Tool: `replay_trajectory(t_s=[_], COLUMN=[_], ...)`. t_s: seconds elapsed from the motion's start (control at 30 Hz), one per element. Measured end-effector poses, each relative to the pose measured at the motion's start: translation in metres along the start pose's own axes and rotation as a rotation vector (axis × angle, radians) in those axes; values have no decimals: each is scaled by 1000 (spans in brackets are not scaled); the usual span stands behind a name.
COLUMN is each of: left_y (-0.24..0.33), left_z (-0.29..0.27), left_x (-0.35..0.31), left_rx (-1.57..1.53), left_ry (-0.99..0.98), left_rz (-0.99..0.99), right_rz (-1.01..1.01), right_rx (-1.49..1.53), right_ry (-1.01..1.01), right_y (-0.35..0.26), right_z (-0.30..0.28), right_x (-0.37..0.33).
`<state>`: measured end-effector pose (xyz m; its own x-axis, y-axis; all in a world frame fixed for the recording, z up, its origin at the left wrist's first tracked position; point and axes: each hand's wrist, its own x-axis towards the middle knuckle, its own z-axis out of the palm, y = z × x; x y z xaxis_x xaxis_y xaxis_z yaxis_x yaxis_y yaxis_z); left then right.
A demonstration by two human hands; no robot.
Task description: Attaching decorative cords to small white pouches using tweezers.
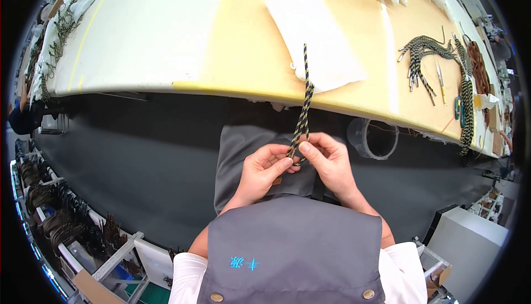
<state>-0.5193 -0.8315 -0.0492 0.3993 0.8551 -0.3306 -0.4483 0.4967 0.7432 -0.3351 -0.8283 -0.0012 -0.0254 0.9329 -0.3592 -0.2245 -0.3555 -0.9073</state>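
Holding: both hands meet in front of the person's chest, pinching one braided cord patterned in dark blue and yellow, its lower end between them.
Left hand: thumb and forefinger are closed on the cord's lower end from the left, the other fingers curled under; this looks like the steadying grip.
Right hand: fingertips press together on the same end from the right, touching the left hand's fingers, so the two pinches sit side by side on a short stretch of cord.
Cord position: it rises from the hands, up and a little to the right, its free tip reaching over the near edge of the table; held upright like this, the loose length stays clear of the lap and the working end stays close to the eyes.
White sheet: it lies flat on the table's yellow surface, behind the cord's tip, near the edge within easy reach.
Supply: a bundle of like cords lies fanned out well to the right on the table, with a longer bunch draped over the edge beyond it, apart from the working spot.
Clear ring: a transparent round container or tape roll sits just below the table edge, right of the hands; which one I cannot tell.
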Motion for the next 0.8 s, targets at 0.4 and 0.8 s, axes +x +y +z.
replay_trajectory(t_s=[0.4, 0.8], left_y=[-4, 8], left_z=[-3, 3], left_x=[4, -7], left_rx=[31, 19], left_ry=[47, 47], left_rz=[70, -91], right_rz=[207, 20], right_rx=[-152, -114], right_ry=[-57, 33], right_y=[-2, -8], right_z=[-5, -1], right_x=[0, 3])
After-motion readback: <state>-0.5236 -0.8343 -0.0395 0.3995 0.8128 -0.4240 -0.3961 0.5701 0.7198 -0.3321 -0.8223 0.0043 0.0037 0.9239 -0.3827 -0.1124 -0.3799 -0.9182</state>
